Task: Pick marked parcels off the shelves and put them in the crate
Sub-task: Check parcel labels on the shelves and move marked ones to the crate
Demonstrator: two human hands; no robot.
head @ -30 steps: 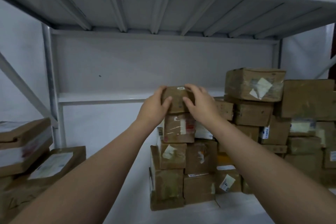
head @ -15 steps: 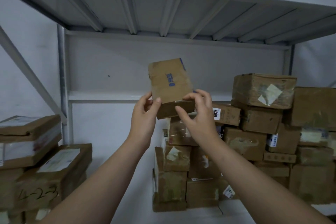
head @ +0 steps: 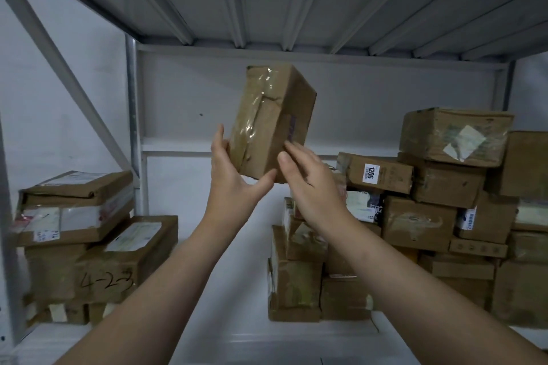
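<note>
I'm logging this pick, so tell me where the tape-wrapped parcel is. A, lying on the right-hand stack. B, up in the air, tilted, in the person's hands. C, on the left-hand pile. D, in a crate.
B: the tape-wrapped parcel tilts in mid-air before the shelf's back panel, the left hand holding its lower end and the right hand touching its side.
</note>
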